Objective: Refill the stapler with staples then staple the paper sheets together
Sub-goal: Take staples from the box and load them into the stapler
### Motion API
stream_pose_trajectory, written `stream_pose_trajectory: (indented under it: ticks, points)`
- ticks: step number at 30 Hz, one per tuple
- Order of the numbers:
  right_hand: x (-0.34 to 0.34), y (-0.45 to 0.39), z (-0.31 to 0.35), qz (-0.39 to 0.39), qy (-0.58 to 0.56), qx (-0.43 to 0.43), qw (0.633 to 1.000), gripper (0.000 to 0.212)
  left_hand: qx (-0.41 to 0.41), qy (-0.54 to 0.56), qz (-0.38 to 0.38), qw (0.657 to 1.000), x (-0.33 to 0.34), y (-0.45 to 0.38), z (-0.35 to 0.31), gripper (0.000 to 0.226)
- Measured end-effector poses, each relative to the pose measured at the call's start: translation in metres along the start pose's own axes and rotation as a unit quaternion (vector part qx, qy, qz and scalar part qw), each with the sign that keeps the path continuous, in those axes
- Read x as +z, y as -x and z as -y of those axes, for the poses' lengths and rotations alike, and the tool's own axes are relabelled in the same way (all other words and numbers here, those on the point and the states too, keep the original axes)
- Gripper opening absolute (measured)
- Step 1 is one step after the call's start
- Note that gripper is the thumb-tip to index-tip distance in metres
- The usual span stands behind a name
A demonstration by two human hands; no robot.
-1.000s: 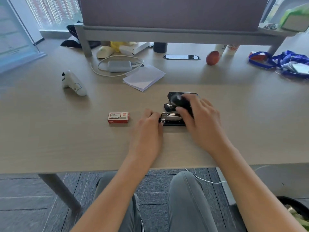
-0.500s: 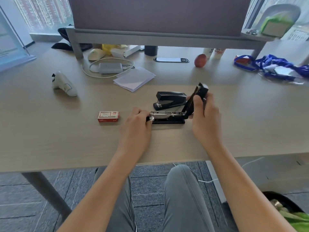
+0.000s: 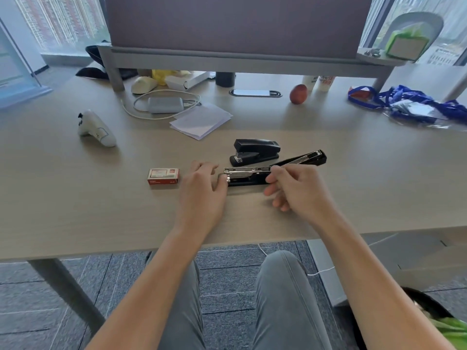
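Note:
A black stapler (image 3: 249,175) lies on the desk with its top cover (image 3: 307,157) swung fully back to the right, baring the metal staple channel. My left hand (image 3: 203,188) steadies the stapler's front end with its fingertips. My right hand (image 3: 297,188) pinches at the hinge end of the channel; what is between its fingers is hidden. A red staple box (image 3: 163,176) lies closed just left of my left hand. A small stack of white paper sheets (image 3: 201,120) rests farther back on the desk.
A second black stapler (image 3: 256,151), closed, sits right behind the open one. Farther out are a white controller (image 3: 97,130), a charger with cable (image 3: 165,105), a red apple (image 3: 298,93), blue lanyards (image 3: 414,103) and a monitor shelf (image 3: 237,59). The desk edge (image 3: 126,251) is near.
The stapler's cover went from closed under my right hand to upright, then folded flat back to the right. My right hand let go of the cover and moved down to the hinge end.

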State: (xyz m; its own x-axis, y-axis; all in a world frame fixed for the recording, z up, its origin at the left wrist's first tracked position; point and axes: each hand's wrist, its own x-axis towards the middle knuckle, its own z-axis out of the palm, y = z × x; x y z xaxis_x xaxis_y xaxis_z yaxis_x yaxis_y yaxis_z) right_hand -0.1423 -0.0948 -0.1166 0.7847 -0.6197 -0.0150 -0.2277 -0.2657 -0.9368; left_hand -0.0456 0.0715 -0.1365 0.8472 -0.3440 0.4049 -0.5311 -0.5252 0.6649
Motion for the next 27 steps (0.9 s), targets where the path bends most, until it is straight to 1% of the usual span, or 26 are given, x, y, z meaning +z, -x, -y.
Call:
stream_pose_trajectory:
  ticks: [2, 5, 7, 8, 10, 11, 13, 15, 16, 20, 23, 27]
  points:
    - [0.013, 0.003, 0.005, 0.011, 0.031, -0.064, 0.997, 0.024, -0.018, 0.039, -0.028, 0.999, -0.013, 0.002, 0.003, 0.023]
    - [0.035, 0.004, 0.016, -0.014, 0.127, -0.174, 0.976, 0.013, -0.042, 0.036, -0.082, 0.995, -0.04, 0.008, 0.019, 0.015]
    - [0.054, 0.003, 0.027, -0.027, 0.212, -0.248, 0.945, 0.008, -0.078, 0.007, -0.11, 0.991, -0.057, 0.008, 0.035, 0.015]
    - [0.064, 0.001, 0.033, -0.022, 0.245, -0.286, 0.926, 0.009, -0.096, -0.015, -0.119, 0.988, -0.064, 0.005, 0.044, 0.019]
    - [0.081, -0.007, 0.044, 0.025, 0.304, -0.338, 0.89, 0.022, -0.13, -0.054, -0.113, 0.984, -0.072, -0.004, 0.062, 0.029]
    - [0.094, -0.011, 0.05, 0.064, 0.338, -0.345, 0.873, 0.032, -0.151, -0.065, -0.102, 0.981, -0.075, -0.009, 0.071, 0.035]
    - [0.109, -0.021, 0.056, 0.13, 0.397, -0.325, 0.849, 0.049, -0.17, -0.074, -0.071, 0.98, -0.074, -0.016, 0.078, 0.043]
    - [0.123, -0.031, 0.059, 0.171, 0.419, -0.299, 0.84, 0.054, -0.171, -0.081, -0.056, 0.98, -0.072, -0.019, 0.078, 0.043]
    - [0.129, -0.034, 0.059, 0.183, 0.418, -0.293, 0.84, 0.052, -0.169, -0.083, -0.055, 0.981, -0.07, -0.021, 0.078, 0.041]
    - [0.138, -0.043, 0.058, 0.198, 0.382, -0.296, 0.853, 0.033, -0.167, -0.09, -0.046, 0.981, -0.065, -0.025, 0.08, 0.032]
    - [0.137, -0.042, 0.054, 0.195, 0.383, -0.307, 0.849, 0.031, -0.169, -0.089, -0.052, 0.98, -0.064, -0.024, 0.08, 0.027]
    - [0.135, -0.039, 0.054, 0.203, 0.387, -0.317, 0.842, 0.034, -0.171, -0.069, -0.05, 0.982, -0.066, -0.022, 0.08, 0.021]
